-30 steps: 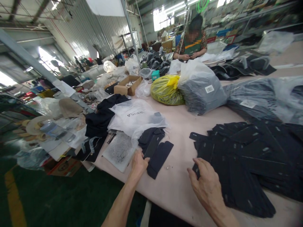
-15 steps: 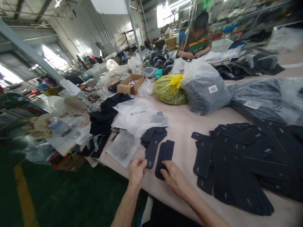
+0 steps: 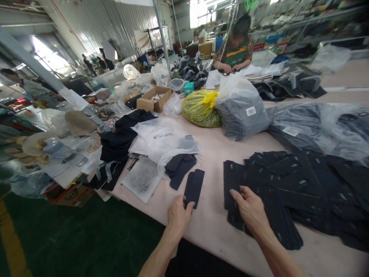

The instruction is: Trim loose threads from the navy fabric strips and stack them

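Observation:
My left hand (image 3: 180,215) is closed at the near end of a small stack of dark fabric strips (image 3: 196,184) lying near the table's front edge. Thumb and fingers pinch the strips' lower corner. To the right, my right hand (image 3: 253,209) has its thumb and fingers on a long dark fabric piece (image 3: 230,173) at the left side of a spread pile of dark pieces (image 3: 285,184). Small light marks dot that pile. More dark pieces (image 3: 180,167) stick out from under a white printed plastic bag (image 3: 164,138).
A grey speckled board (image 3: 141,179) lies left by the table edge. Behind are a yellow bag (image 3: 201,109), a clear bag of stacked dark pieces (image 3: 242,111), another filled bag (image 3: 305,127) and a cardboard box (image 3: 154,99). Across the table a person (image 3: 235,46) works.
My left hand has gone from a marked dark piece to the strip stack. My right hand has left that stack and moved right to the pile; the marked piece is gone from its earlier spot.

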### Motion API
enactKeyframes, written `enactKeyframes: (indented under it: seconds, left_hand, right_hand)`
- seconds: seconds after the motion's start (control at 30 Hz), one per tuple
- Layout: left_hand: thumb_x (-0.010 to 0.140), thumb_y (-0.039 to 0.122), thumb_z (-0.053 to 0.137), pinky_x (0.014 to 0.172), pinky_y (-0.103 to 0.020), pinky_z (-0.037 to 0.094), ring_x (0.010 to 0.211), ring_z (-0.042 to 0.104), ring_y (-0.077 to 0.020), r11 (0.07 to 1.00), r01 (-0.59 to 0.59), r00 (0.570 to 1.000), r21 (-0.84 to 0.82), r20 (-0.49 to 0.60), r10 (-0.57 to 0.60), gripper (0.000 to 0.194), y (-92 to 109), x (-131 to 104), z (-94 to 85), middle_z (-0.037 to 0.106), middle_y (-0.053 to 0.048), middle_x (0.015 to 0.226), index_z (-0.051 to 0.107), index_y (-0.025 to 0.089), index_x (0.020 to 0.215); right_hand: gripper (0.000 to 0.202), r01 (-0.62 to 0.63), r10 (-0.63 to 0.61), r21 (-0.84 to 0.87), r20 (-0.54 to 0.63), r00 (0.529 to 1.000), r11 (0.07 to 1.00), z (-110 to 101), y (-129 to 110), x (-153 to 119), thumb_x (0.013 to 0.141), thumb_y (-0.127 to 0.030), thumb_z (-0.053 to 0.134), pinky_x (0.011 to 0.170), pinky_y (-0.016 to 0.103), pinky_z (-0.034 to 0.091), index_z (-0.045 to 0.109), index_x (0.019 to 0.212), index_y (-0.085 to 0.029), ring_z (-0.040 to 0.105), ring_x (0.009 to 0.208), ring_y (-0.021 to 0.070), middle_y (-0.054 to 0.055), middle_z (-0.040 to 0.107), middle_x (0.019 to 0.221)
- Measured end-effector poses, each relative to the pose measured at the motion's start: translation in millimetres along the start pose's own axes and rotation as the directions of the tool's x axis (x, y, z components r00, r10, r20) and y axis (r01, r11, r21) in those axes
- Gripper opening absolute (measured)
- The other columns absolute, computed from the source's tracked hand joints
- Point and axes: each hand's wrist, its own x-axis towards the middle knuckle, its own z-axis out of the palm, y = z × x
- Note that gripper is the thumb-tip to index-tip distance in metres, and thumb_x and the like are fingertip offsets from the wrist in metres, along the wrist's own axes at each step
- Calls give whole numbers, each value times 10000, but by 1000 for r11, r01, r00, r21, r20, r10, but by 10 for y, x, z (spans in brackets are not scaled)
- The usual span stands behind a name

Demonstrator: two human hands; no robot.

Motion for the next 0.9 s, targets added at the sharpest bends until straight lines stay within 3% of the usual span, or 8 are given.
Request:
enactKeyframes:
  seconds: [0.1, 0.17, 0.23, 0.37, 0.47, 0.57, 0.77, 0.9]
  left_hand:
    - [766, 393, 676, 861, -346, 421, 1057, 597, -284, 979, -21, 999, 201, 47, 12, 440, 42, 79, 28, 639, -150, 1104, 573, 136, 1108]
    - [767, 364, 677, 884, -348, 411, 1101, 577, -293, 962, -35, 997, 272, 74, 15, 415, 107, 107, 42, 621, -162, 1131, 564, 131, 1092]
    - [772, 330, 670, 870, -343, 410, 1089, 580, -290, 951, -48, 996, 305, 91, 21, 358, 177, 128, 36, 624, -163, 1099, 565, 127, 1048]
    - [800, 233, 613, 779, -319, 414, 940, 621, -245, 954, -65, 995, 294, 90, 40, 138, 268, 113, 29, 646, -100, 932, 564, 168, 912]
    - [825, 181, 544, 756, -303, 411, 872, 616, -208, 947, -224, 971, 230, 132, 198, 54, 273, 9, 120, 635, -64, 897, 561, 201, 873]
    - [759, 123, 559, 748, -286, 414, 857, 595, -191, 930, -350, 926, 116, 190, 325, 156, 243, -107, 255, 621, -52, 918, 572, 209, 888]
    - [765, 202, 571, 634, -245, 417, 667, 565, -148, 959, -152, 950, -239, 230, 208, 119, 151, -44, 241, 588, 4, 712, 586, 185, 882]
    - [852, 302, 516, 709, -284, 428, 758, 623, -190, 1000, -18, 999, -23, 32, 18, 173, 72, 101, 67, 641, -47, 778, 595, 168, 926]
  right_hand:
    - [502, 125, -278, -500, -245, 929, 857, -271, 5, 61, 813, -445, 546, 877, 515, 450, 580, 1167, -90, 579, 1044, 376, 231, 629, 1137]
    - [487, 195, -440, -656, -231, 868, 729, -287, -9, 26, 832, -392, 521, 907, 536, 422, 561, 1194, -68, 515, 1134, 397, 263, 564, 1233]
    - [418, 275, -470, -650, -143, 871, 708, -168, -21, -42, 841, -353, 500, 900, 504, 434, 583, 1156, -90, 531, 1111, 368, 235, 584, 1205]
    - [331, 211, -198, -349, 74, 977, 913, 286, -23, -185, 834, -352, 503, 806, 373, 479, 634, 1059, -148, 634, 865, 251, 117, 686, 965]
    - [268, -7, 26, -89, 220, 975, 996, 583, -29, -261, 816, -392, 522, 681, 310, 479, 663, 872, -172, 630, 712, 207, 47, 685, 741]
    - [170, -165, 146, 65, 223, 964, 984, 729, -14, -297, 758, -333, 551, 579, 266, 437, 613, 684, -193, 574, 609, 172, 4, 620, 596]
    - [73, -277, 239, 172, 210, 948, 945, 719, 139, -251, 662, -270, 522, 450, 232, 376, 539, 667, -199, 494, 510, 141, -42, 502, 529]
    - [142, -295, 235, 247, 248, 940, 923, 586, 173, -189, 677, -332, 545, 427, 238, 394, 545, 697, -192, 497, 498, 139, -27, 527, 567]
